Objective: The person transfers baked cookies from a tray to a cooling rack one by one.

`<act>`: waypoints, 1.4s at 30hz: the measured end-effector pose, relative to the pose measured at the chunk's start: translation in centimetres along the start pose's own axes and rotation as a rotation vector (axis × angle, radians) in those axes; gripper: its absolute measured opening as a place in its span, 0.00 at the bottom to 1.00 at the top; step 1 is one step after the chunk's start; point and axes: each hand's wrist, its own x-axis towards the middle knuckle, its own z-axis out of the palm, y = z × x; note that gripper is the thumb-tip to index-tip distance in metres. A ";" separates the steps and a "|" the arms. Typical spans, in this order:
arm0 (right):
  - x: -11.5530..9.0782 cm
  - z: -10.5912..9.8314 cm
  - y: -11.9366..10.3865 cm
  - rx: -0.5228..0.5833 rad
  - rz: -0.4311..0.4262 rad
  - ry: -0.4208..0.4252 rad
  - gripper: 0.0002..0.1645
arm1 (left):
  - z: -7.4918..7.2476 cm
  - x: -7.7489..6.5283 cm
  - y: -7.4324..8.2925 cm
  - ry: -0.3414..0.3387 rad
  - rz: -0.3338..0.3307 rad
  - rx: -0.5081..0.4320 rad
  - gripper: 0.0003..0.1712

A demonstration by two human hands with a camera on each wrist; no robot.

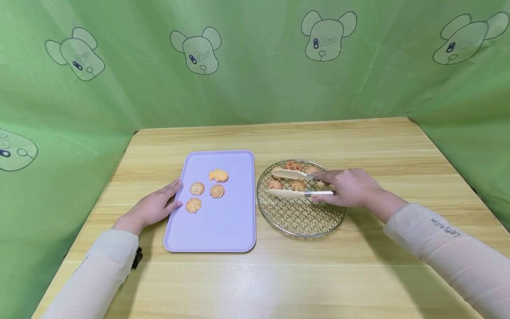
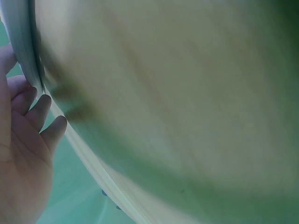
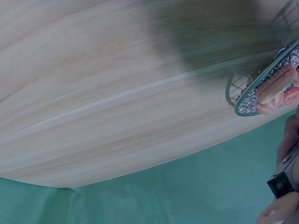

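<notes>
My right hand [image 1: 350, 187] grips a pair of tongs [image 1: 286, 193] with pale tips and metal arms. The tongs' arms are spread apart over a round wire mesh rack [image 1: 300, 219]. Several cookies lie on the back half of the rack, including a flower-shaped cookie [image 1: 297, 185] between the tips and a reddish pretzel-shaped cookie [image 1: 293, 165] behind them. On the left, my left hand [image 1: 153, 206] touches the left rim of a purple tray [image 1: 227, 228], fingers fairly straight. The tray bears a fish-shaped cookie [image 1: 218, 175], a swirl cookie [image 1: 217, 191] and other round cookies.
The tray and rack stand side by side on a light wooden table [image 1: 279, 283], a narrow gap between them. Green cloth [image 1: 259, 88] with printed bear heads hangs behind and at both sides. The rack [image 3: 243, 109] shows at the edge of the right wrist view.
</notes>
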 end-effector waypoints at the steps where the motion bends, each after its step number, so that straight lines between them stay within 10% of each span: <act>1: 0.0 0.0 0.0 0.002 0.003 -0.001 0.47 | 0.0 0.0 0.0 0.000 0.000 0.000 0.37; 42: 4.4 0.9 -4.1 0.073 0.020 -0.014 0.65 | -0.1 -0.1 0.2 -0.005 -0.017 -0.010 0.38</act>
